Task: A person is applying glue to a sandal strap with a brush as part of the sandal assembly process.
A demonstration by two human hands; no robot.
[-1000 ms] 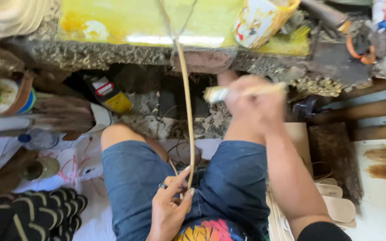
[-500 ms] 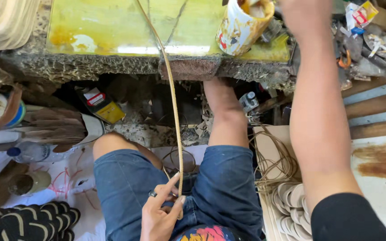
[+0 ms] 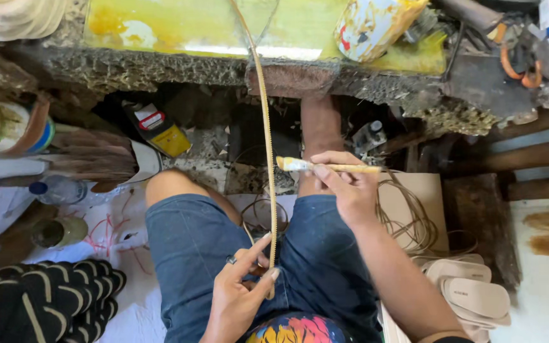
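A long thin tan strip (image 3: 265,127) runs from the yellow-stained workbench (image 3: 179,32) down to my lap. My left hand (image 3: 239,295) pinches its lower end between thumb and fingers, over my blue denim shorts. My right hand (image 3: 347,190) grips a small glue-coated brush (image 3: 325,167), held level with its bristle tip touching the strip about halfway along. A glue-smeared tin (image 3: 376,25) stands tilted on the bench at upper right.
A stack of black sandal soles (image 3: 39,298) lies at lower left, pale soles (image 3: 471,292) at lower right. Coiled tan cord (image 3: 414,222) rests on a board by my right knee. Bottles and tins (image 3: 52,190) crowd the left floor; tools (image 3: 522,57) clutter the bench's right end.
My right hand went up to the tin on the bench, then came back down with the brush to the strip. The left hand has kept hold of the strip's lower end.
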